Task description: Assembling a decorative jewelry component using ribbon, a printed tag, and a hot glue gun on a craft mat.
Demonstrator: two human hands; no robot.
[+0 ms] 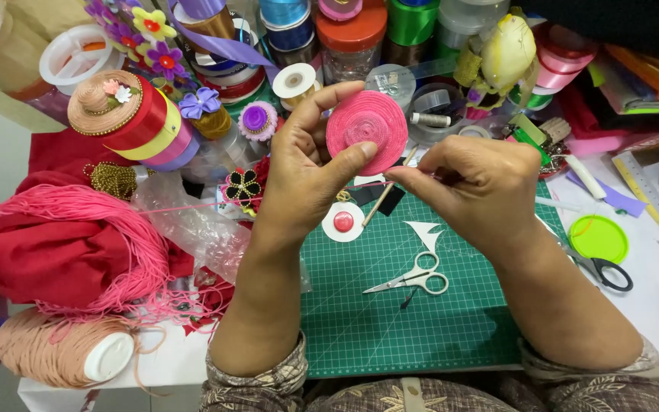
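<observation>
- Left hand (303, 172) has its grip clamped on a pink coiled disc (367, 131), thumb on the front face and fingers curled over the top edge, held up above the green cutting mat (421, 320) on the table.
- Right hand (476, 189) has its fingertips pinched together on a thin pink cord (375, 184) that runs toward the bottom edge of the disc. A thin wooden stick (383, 200) pokes out below the two hands; can't tell which hand, if either, is holding it.
- What could go wrong, my guess: the coil is only held by one thumb, so if that thumb slips the outer turns could spring loose. The cord looks taut too, so a hard tug could pull the disc out of shape.
- The loose pink cord heap (97, 236) off to the left looks tangle-prone, and a snag there could jerk the line.
- Counts: one pink disc in hand, and one small pair of silver scissors (415, 279) lying on the mat.
- One bigger black-handled pair of scissors (602, 270) near the right wrist, one lime green lid (599, 238), and one white disc with a red button (343, 222).
- One cone of peach cord (59, 351) at bottom left.
- Ribbon spools at the back are too stacked up to count.
</observation>
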